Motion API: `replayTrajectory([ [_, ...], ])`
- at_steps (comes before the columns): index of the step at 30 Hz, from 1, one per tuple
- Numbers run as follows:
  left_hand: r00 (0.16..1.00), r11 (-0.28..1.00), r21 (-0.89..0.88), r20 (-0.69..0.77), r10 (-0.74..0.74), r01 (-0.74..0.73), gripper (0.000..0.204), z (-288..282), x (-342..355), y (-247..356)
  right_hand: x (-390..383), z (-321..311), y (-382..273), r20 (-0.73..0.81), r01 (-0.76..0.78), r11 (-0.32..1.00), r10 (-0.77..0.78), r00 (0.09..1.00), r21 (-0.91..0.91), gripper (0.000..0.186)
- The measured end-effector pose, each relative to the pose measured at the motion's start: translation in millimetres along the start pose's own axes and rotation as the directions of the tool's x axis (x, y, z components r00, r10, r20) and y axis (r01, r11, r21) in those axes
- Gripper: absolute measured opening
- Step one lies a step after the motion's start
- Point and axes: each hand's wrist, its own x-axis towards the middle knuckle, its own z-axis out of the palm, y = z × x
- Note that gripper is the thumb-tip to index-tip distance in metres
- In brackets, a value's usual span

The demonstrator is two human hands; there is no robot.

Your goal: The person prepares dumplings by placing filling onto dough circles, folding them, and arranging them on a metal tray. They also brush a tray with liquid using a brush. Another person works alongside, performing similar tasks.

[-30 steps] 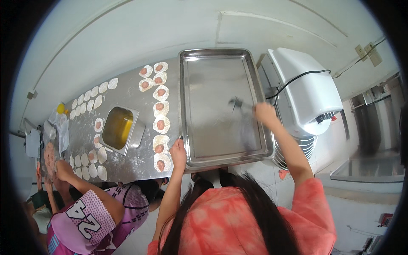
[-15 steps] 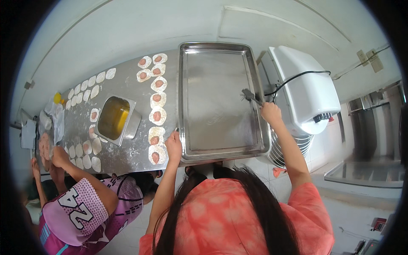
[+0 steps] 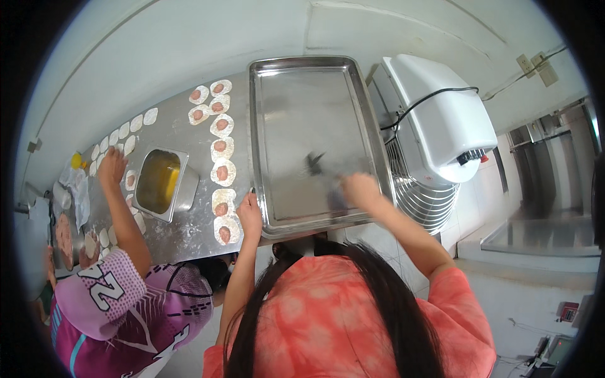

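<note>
The right hand [image 3: 359, 191] is closed around the handle of a brush [image 3: 314, 164]; both are blurred, and the dark brush head lies over the nearer half of a large metal tray [image 3: 296, 120], around the middle of its width. Whether the bristles touch the metal I cannot tell. The left hand [image 3: 249, 215] grips the tray's left rim, near its near-left corner. The tray sits at the right end of a floured metal tabletop [image 3: 179, 123]. Just beside its left edge, filled dough rounds [image 3: 222, 172] run in a column from the tabletop's far edge toward its near edge, doubled at the far end. Farther left stands a deep metal pan [image 3: 184, 192] of yellow liquid. Beyond it, a co-worker's hand [image 3: 112, 166] is over plain dough rounds [image 3: 136, 123] by the tabletop's far edge. Right of the tray stands a white machine [image 3: 435, 120].
</note>
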Motion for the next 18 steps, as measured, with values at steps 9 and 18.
replayTrajectory([
  [9, 1.0, 0.998, -0.048, 0.0, 0.028, -0.028, 0.031, 4, 2, -8, -44, 3, 57, -0.038, -0.378, 0.925, 0.38, 0.924, 0.042, 0.023],
  [18, 0.998, 0.998, -0.038, -0.035, 0.044, -0.046, 0.033, 3, 2, -15, -71, 1, 29, 0.061, -0.167, 0.98, 0.161, 0.985, 0.108, 0.018],
])
